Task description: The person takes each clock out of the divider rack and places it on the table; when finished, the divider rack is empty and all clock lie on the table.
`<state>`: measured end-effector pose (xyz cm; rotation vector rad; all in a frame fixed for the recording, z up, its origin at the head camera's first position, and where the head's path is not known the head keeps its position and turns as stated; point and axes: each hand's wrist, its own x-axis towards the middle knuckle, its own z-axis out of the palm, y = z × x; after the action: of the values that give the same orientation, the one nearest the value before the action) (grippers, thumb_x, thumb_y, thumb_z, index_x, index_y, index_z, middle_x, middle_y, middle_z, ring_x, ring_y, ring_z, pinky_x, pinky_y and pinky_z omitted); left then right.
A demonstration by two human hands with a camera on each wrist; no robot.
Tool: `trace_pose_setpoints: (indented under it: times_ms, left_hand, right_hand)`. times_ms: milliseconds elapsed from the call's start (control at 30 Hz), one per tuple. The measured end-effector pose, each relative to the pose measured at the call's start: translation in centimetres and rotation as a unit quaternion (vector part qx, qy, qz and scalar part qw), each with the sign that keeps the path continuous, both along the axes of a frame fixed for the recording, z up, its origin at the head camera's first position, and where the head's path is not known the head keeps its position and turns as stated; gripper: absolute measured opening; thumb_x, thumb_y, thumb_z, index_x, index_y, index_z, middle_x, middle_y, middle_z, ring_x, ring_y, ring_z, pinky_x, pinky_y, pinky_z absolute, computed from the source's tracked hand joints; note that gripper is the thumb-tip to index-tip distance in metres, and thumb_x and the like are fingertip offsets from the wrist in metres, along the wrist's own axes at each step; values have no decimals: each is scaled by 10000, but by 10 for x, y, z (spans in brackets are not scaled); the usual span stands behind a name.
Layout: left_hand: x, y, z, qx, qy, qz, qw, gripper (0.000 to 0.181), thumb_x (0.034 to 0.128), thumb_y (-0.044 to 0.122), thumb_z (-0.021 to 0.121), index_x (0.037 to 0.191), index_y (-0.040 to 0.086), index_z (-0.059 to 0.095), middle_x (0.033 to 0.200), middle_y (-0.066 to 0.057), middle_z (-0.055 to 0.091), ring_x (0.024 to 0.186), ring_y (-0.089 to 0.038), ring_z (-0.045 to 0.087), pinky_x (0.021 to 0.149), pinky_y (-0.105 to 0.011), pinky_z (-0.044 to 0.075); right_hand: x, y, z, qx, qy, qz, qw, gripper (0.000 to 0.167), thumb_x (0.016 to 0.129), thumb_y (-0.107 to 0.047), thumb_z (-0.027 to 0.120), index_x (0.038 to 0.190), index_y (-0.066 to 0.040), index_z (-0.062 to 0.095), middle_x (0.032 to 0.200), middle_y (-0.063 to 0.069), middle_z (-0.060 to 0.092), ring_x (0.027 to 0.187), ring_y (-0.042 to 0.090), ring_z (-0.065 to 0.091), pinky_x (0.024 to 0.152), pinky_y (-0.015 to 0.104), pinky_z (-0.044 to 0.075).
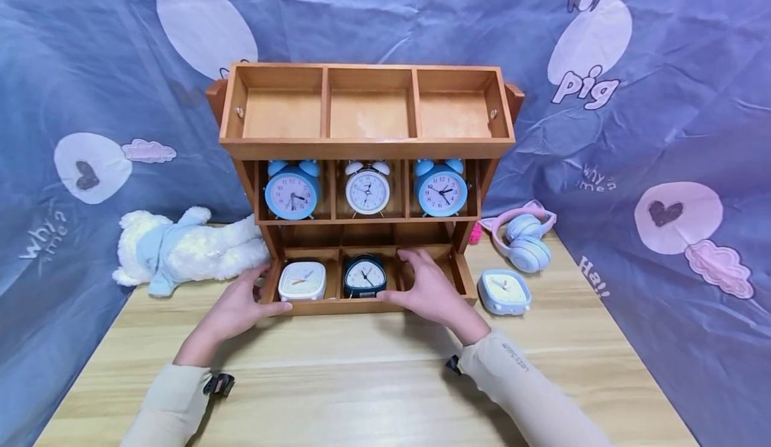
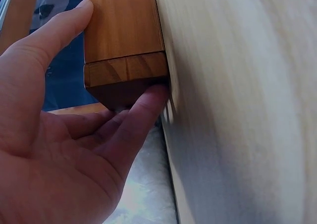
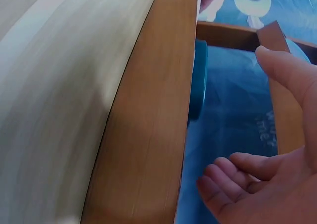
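A wooden shelf [image 1: 367, 149] with three tiers of compartments stands on the table. My left hand [image 1: 236, 308] grips the lower tier's left corner; in the left wrist view its fingers [image 2: 143, 105] lie against the corner's end and underside. My right hand [image 1: 430, 291] is over the lower right compartment beside a dark green clock [image 1: 365, 276], fingers loosely bent, holding nothing; the right wrist view shows the hand [image 3: 267, 184] behind the front board [image 3: 143, 115]. A white square clock [image 1: 302, 280] sits in the lower left compartment. Blue [image 1: 292, 194], white [image 1: 367, 191] and blue [image 1: 442, 193] twin-bell clocks fill the middle tier.
A white plush toy [image 1: 187, 249] in light blue lies left of the shelf. To the right are a light blue square clock [image 1: 504, 292] and pink-and-blue headphones [image 1: 527, 239]. Patterned blue cloth [image 1: 385, 12] hangs behind. The wooden table [image 1: 361, 380] extends in front.
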<state>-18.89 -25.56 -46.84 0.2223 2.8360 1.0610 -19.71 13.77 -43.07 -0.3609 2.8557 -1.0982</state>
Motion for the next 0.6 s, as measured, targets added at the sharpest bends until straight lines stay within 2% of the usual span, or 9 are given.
trace_pose_setpoints:
  times_ms: [233, 500, 533, 600]
  left_hand:
    - [3, 0, 0, -4, 13, -18, 10000, 1167, 908, 508, 929, 1715, -77, 321, 1660, -369, 475, 1289, -473, 666, 1065, -630, 576]
    - [2, 0, -1, -9, 32, -8, 10000, 1163, 913, 512, 924, 1717, -74, 320, 1665, -370, 470, 1297, -475, 661, 1067, -629, 576]
    - [1, 0, -1, -2, 40, 1, 10000, 1162, 914, 511, 924, 1718, -72, 321, 1668, -370, 467, 1305, -478, 657, 1074, -632, 572]
    - [0, 0, -1, 9, 36, 12, 10000, 1161, 916, 513, 922, 1721, -67, 319, 1676, -367, 459, 1318, -482, 649, 1083, -636, 565]
  right_hand:
    - [-4, -26, -6, -30, -192, -32, 9998, 1021, 842, -553, 965, 1628, -53, 546, 1660, 201, 515, 1485, 396, 579, 1247, 589, 498]
    - [-9, -42, -8, -11, 72, 119, 9999, 948, 814, -470, 997, 1547, -7, 613, 1468, 179, 610, 1287, 339, 649, 1146, 529, 572]
    - [-11, -43, -9, 7, 77, 128, 9999, 942, 814, -465, 997, 1541, -4, 616, 1474, 187, 608, 1289, 344, 647, 1141, 530, 574]
    - [-12, -46, -9, 44, -5, 107, 9999, 949, 823, -458, 989, 1562, -7, 600, 1577, 230, 563, 1402, 381, 605, 1192, 551, 547]
